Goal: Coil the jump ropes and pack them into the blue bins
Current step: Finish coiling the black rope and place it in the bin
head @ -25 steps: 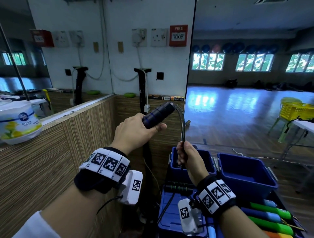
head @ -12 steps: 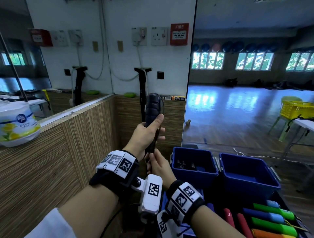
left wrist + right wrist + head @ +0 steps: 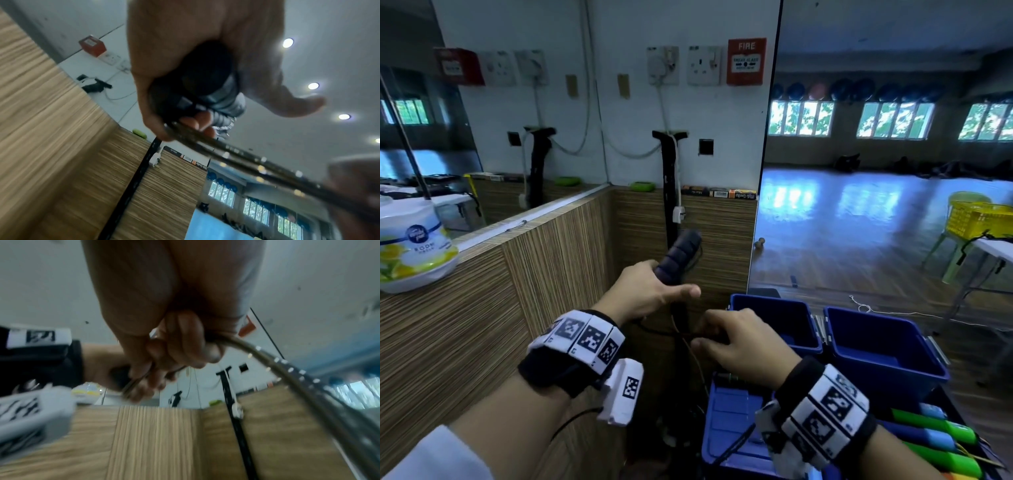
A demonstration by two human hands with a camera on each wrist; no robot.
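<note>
Left hand (image 3: 650,294) grips the black jump-rope handle (image 3: 679,255); right hand (image 3: 739,342) pinches its cord (image 3: 287,368). Cord judged thin, springy: best held near the handle.

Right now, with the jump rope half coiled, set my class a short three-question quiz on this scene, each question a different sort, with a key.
1. True or false: the left hand grips the black handle.
2. What does the right hand pinch? A) a green handle B) the rope cord C) a bin's rim
3. Fill in: the two upright blue bins sit to the ___ of the hands.

Key: 1 true; 2 B; 3 right.
</note>
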